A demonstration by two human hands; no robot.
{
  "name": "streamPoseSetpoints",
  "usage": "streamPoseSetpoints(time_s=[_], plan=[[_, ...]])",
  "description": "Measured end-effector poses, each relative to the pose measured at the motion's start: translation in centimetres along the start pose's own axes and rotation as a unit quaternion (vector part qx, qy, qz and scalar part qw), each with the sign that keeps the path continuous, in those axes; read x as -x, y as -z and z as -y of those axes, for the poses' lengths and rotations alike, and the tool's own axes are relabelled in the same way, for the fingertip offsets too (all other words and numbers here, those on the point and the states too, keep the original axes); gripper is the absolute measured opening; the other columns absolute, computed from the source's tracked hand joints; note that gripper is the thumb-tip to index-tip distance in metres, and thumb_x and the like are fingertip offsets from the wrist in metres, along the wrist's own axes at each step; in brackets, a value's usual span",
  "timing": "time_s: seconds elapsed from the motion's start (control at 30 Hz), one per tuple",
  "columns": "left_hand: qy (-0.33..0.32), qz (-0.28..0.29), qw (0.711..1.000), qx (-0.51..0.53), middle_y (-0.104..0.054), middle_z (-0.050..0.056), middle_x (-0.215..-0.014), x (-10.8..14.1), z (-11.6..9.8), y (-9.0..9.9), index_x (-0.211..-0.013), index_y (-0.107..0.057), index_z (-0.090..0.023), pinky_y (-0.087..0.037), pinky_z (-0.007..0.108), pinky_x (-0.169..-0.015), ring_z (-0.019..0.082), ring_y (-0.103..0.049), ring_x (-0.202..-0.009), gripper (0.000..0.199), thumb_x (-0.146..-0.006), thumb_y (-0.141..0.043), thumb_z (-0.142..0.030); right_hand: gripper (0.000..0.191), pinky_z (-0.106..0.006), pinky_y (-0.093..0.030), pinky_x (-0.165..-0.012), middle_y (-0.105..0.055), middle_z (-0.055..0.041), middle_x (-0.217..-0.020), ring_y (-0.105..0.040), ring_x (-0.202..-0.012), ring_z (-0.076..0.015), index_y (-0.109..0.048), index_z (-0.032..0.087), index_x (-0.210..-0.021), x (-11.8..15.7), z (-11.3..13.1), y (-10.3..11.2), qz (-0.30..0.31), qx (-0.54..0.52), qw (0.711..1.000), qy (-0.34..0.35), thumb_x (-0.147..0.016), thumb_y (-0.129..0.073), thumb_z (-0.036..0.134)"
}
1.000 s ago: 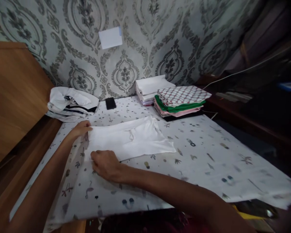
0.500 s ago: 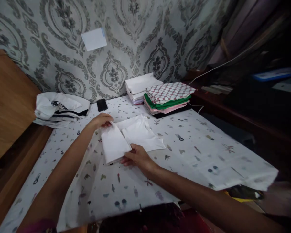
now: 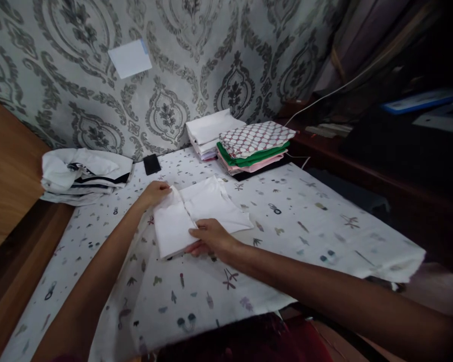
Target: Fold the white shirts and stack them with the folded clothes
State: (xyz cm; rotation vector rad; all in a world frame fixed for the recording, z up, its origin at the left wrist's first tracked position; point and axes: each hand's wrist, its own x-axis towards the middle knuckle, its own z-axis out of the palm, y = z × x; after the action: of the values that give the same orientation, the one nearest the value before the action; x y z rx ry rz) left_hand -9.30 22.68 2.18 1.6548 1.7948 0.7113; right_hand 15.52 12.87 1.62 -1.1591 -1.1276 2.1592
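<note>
A partly folded white garment lies on the patterned white cloth that covers the table. Its left part is doubled over, while the right part spreads flat with a pointed corner toward the right. My left hand pinches the far edge of the folded part. At the near right side of that fold, my right hand grips the edge, thumb on top and fingers partly hidden underneath.
Behind stand a stack of folded white cloths and a pile topped by a red-and-white patterned cloth. A black phone lies beside a bundled white-and-black garment at left. A wooden panel borders the left side.
The view has shifted slightly. My right hand has moved a little up along the edge of the fold, and the thumb now lies further over it. Both hands keep their hold.
</note>
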Motion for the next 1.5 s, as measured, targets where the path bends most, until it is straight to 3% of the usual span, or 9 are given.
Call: streamPoseSetpoints(time_s=[0.13, 0.3, 0.5, 0.63, 0.87, 1.0, 1.23, 1.33, 1.5], plan=[[-0.047, -0.022, 0.998, -0.019, -0.049, -0.003, -0.062, 0.0, -0.1, -0.4, -0.066, -0.057, -0.019, -0.032, 0.026, -0.057, 0.014, -0.044, -0.063, 0.027, -0.074, -0.054, -0.045, 0.016, -0.018, -0.049, -0.037, -0.05, 0.0088, -0.048, -0.067, -0.047, -0.0155, -0.048, 0.021, -0.076, 0.1, -0.7, 0.3, 0.001, 0.09, 0.992, 0.087, -0.086, -0.059, 0.016], [-0.066, -0.024, 0.996, -0.055, -0.045, -0.003, -0.056, -0.2, 0.0, -1.4, -0.056, -0.05, -0.019, -0.032, 0.026, -0.059, 0.014, -0.042, -0.062, 0.029, -0.076, -0.052, -0.039, 0.007, -0.017, -0.047, -0.035, -0.05, 0.0094, -0.052, -0.066, -0.044, -0.0147, -0.051, 0.019, -0.091, 0.2, -0.5, 0.6, -0.007, 0.111, 0.993, 0.042, -0.088, -0.052, 0.013], [-0.07, -0.021, 0.995, -0.074, -0.048, -0.003, -0.057, -0.8, 0.5, -1.0, -0.058, -0.05, -0.019, -0.036, 0.027, -0.059, 0.015, -0.045, -0.062, 0.035, -0.084, -0.045, -0.043, 0.042, -0.019, -0.05, -0.041, -0.061, 0.0041, -0.062, -0.066, -0.046, -0.014, -0.044, 0.014, -0.135, 0.2, -0.4, 0.7, -0.013, 0.099, 0.995, 0.023, -0.094, -0.049, 0.012], [-0.079, -0.018, 0.991, -0.103, -0.054, -0.002, -0.062, -0.7, 0.6, -1.3, -0.066, -0.057, -0.019, -0.039, 0.028, -0.062, 0.017, -0.049, -0.065, 0.029, -0.083, -0.049, -0.041, 0.048, -0.02, -0.05, -0.043, -0.061, 0.0037, -0.061, -0.065, -0.045, -0.0138, -0.04, 0.014, -0.142, 0.2, -0.1, 0.7, -0.006, 0.098, 0.995, 0.004, -0.095, -0.045, 0.011], [-0.112, -0.112, 0.959, -0.236, -0.066, 0.009, -0.101, 1.1, 0.5, -2.5, -0.104, -0.063, -0.019, -0.045, 0.04, -0.089, 0.026, -0.059, -0.098, 0.026, -0.09, -0.049, -0.037, 0.061, -0.019, -0.049, -0.041, -0.061, 0.0033, -0.057, -0.062, -0.043, -0.0131, -0.027, 0.015, -0.153, 0.9, 1.3, 0.8, 0.033, 0.15, 0.987, -0.039, -0.095, -0.043, 0.009], [-0.155, -0.145, 0.94, -0.265, -0.062, 0.014, -0.124, 3.5, 0.7, -3.0, -0.121, -0.058, -0.017, -0.041, 0.044, -0.104, 0.027, -0.055, -0.12, 0.035, -0.097, -0.039, -0.035, 0.061, -0.017, -0.046, -0.041, -0.062, 0.0035, -0.062, -0.062, -0.045, -0.0111, -0.031, 0.021, -0.152, 0.9, 1.4, 1.1, 0.049, 0.185, 0.982, 0.002, -0.094, -0.045, 0.01], [-0.126, -0.065, 0.95, -0.28, -0.043, 0.015, -0.153, 7.3, 1.3, -5.8, -0.139, -0.047, -0.019, -0.024, 0.054, -0.118, 0.029, -0.035, -0.145, 0.05, -0.098, -0.04, -0.047, 0.053, -0.022, -0.044, -0.053, -0.06, 0.0044, -0.064, -0.057, -0.047, -0.01, -0.049, 0.019, -0.141, 0.3, 1.6, 2.2, 0.015, 0.42, 0.895, 0.149, -0.088, -0.05, 0.013], [-0.14, -0.099, 0.956, -0.237, -0.05, 0.015, -0.148, 6.6, 1.4, -4.8, -0.135, -0.052, -0.018, -0.029, 0.049, -0.116, 0.028, -0.042, -0.139, 0.045, -0.099, -0.038, -0.042, 0.048, -0.026, -0.041, -0.061, -0.062, 0.002, -0.066, -0.057, -0.061, -0.0147, -0.054, 0.016, -0.134, 0.0, 2.2, 2.5, -0.041, 0.515, 0.834, 0.194, -0.087, -0.054, 0.018], [-0.124, -0.123, 0.972, -0.159, -0.067, 0.013, -0.116, 2.9, 1.3, -2.3, -0.113, -0.064, -0.016, -0.048, 0.039, -0.096, 0.026, -0.061, -0.11, 0.032, -0.09, -0.05, -0.033, 0.044, -0.027, -0.039, -0.066, -0.066, -0.002, -0.078, -0.058, -0.071, -0.0168, -0.054, 0.016, -0.134, -0.1, 2.8, 1.9, -0.071, 0.547, 0.811, 0.194, -0.091, -0.053, 0.027]])
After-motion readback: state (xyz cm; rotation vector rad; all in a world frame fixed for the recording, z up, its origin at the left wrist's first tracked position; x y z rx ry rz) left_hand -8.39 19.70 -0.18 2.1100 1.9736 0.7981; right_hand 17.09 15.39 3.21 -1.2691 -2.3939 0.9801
